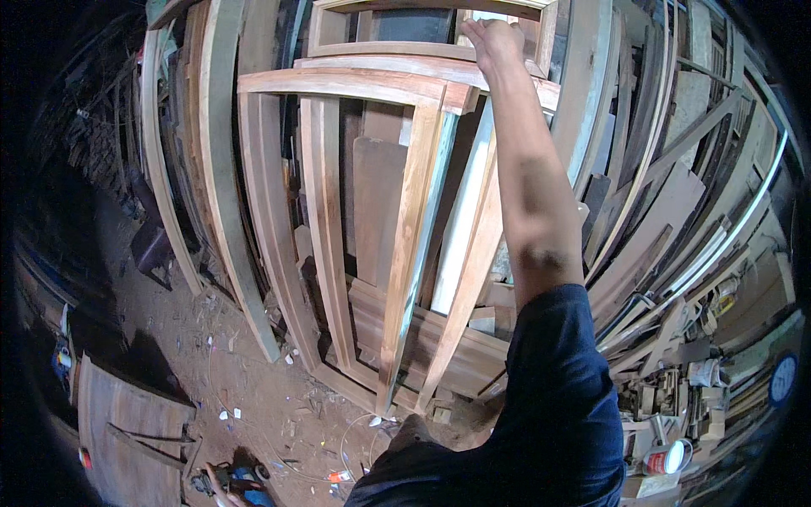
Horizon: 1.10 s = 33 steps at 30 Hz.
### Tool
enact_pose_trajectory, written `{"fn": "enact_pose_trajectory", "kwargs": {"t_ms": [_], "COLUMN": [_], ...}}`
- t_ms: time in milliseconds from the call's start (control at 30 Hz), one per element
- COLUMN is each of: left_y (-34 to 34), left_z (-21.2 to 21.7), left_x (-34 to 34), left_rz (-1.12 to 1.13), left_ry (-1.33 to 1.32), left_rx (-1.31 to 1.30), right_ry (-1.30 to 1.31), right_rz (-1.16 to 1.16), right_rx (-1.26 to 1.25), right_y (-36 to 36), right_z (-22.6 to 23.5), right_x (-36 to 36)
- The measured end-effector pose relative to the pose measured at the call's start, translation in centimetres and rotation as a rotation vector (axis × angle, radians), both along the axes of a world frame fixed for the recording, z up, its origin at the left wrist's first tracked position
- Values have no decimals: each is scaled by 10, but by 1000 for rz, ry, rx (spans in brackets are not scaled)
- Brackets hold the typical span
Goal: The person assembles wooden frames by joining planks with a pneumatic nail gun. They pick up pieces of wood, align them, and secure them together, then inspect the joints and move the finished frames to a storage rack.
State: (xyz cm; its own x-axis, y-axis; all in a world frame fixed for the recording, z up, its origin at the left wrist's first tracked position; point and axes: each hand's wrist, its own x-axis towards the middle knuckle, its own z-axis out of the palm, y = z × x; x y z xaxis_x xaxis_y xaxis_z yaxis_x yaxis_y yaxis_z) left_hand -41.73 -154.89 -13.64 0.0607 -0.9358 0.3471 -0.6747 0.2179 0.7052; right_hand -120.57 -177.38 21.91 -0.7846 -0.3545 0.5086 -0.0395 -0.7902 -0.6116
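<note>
Right hand (497,40), partly curled, reaches the upper frame (390,49), its hold unclear, perhaps steadying it near the lower frame (338,82).

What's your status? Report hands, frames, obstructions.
Right hand at upper wooden frame, grip unclear; left hand not in view. Tall frame standing on floor. Arm partly blocks view.
</note>
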Motion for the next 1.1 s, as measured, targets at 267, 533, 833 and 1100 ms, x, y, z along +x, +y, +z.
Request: {"fn": "enact_pose_trajectory", "kwargs": {"t_ms": [267,533,833,1100], "left_y": [-35,-62,-92,-99], "left_z": [-30,-74,-14,-22], "left_x": [-54,-69,-157,-168], "left_rz": [-103,-239,-235,-399], "left_ry": [-70,-222,128,-33], "left_rx": [120,120,304,225], "right_ry": [-35,180,211,121], "right_rz": [-190,-376,-592,-500], "right_rx": [-29,-208,119,14], "right_y": [-49,-61,-37,-29], "right_z": [20,14,16,16], "right_x": [-12,-35,5,15]}}
